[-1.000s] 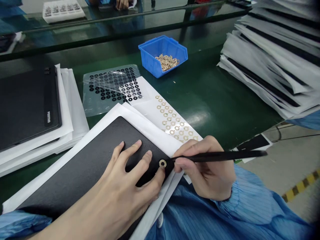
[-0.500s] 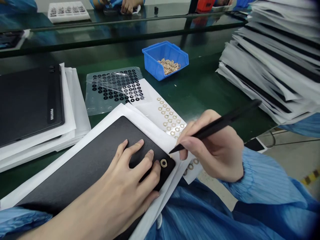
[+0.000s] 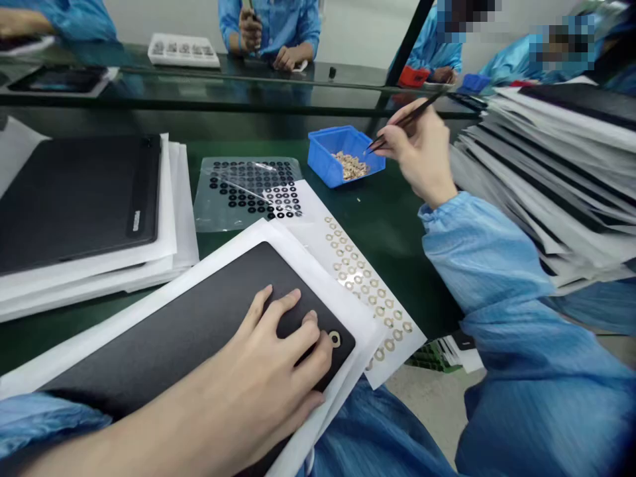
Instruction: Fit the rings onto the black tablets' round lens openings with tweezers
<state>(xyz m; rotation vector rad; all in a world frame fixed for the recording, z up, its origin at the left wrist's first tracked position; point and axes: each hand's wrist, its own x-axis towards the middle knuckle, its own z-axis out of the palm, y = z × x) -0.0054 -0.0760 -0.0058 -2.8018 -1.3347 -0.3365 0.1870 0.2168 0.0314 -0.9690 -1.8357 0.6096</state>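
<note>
My left hand [image 3: 268, 364] lies with fingers spread on a black tablet back cover [image 3: 209, 324], which rests at a slant on white paper sheets [image 3: 293, 248]. A pale gold ring sticker [image 3: 334, 339] sits at the cover's right corner, beside my fingertips. My right hand [image 3: 422, 152] grips black tweezers [image 3: 410, 118], their tips at the right rim of a blue bin [image 3: 325, 169]. Small tan bits [image 3: 352, 167] lie in the bin; whether the tips hold a bit is too small to tell. A sheet of gold ring stickers [image 3: 402, 354] pokes out from under the papers.
A clear sheet of black rings [image 3: 211, 215] lies left of the bin. Black tablet covers on paper [image 3: 79, 192] are stacked at left, and a tall stack of papers and covers [image 3: 546, 179] stands at right. Across the bench are co-workers [image 3: 281, 30] and a white tray [image 3: 183, 52].
My right hand has carried the tweezers from the cover's corner up and away to the blue bin. My left hand stays on the cover. The camera view has tilted up.
</note>
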